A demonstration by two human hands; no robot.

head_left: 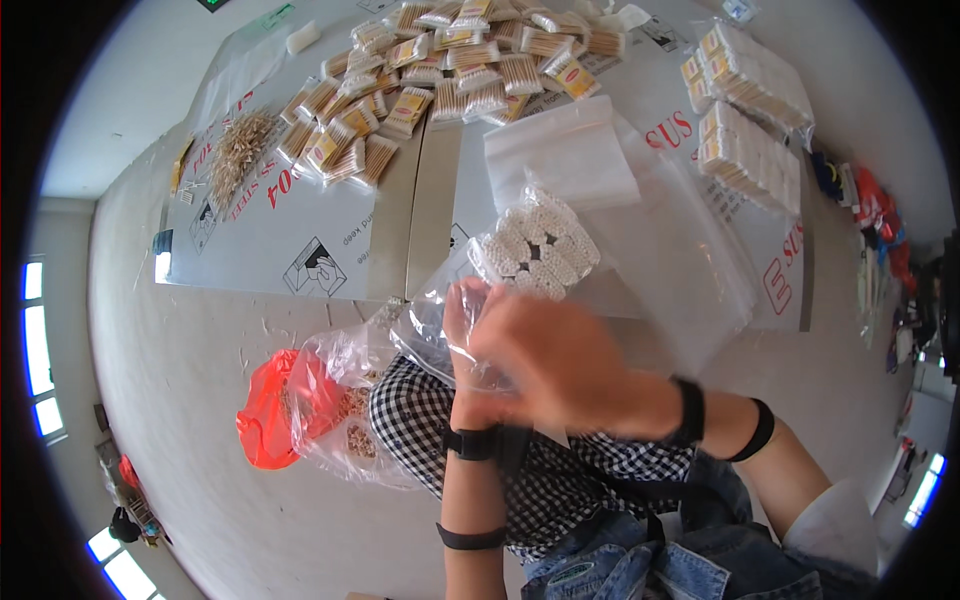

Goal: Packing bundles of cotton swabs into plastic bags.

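Observation:
A clear plastic bag hangs over the near table edge, with bundles of white-tipped cotton swabs packed at its far end. My left hand is closed on the loose film of this bag, just short of the bundles. Across it comes my right hand, smeared by motion and close above the bag's near part. Its fingers cannot be made out, nor whether they grip the film. Flat white plastic bags lie beyond the bundles.
Small packs of wooden cotton swabs are heaped at the back of the table. Loose swabs lie at the left. Larger wrapped swab packs stand at the right, beside clear sheets. A red plastic bag sits below the table's front edge.

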